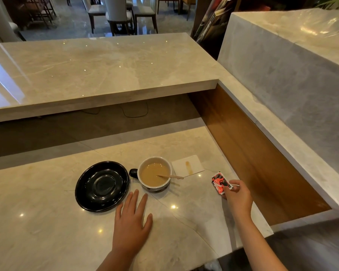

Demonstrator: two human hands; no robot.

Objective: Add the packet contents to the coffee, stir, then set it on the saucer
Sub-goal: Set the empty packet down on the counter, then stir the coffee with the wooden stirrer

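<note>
Coffee [155, 174], pale brown and milky, is sitting in a round cup [154, 189] on the marble counter [47, 231], just right of the saucer [102, 185] and not yet on it. The cup's dark handle [133, 173] is pointing toward the saucer, nearly touching its rim. A thin wooden stirrer [170, 176] is leaning in the drink, its end poking over the right edge, probably parked there ready for stirring. Behind the cup a white napkin [187, 166] is lying flat, carrying a brown streak.

The right hand [237, 198] is pinching a small red, white and black packet [220, 182] by its near end, holding it off to the right of the cup; whether it is torn open I cannot tell. The left hand [132, 218] is resting flat and empty, fingers spread, near the cup, likely steadying the person. The saucer is glossy black, shallow, with a ringed well.
</note>
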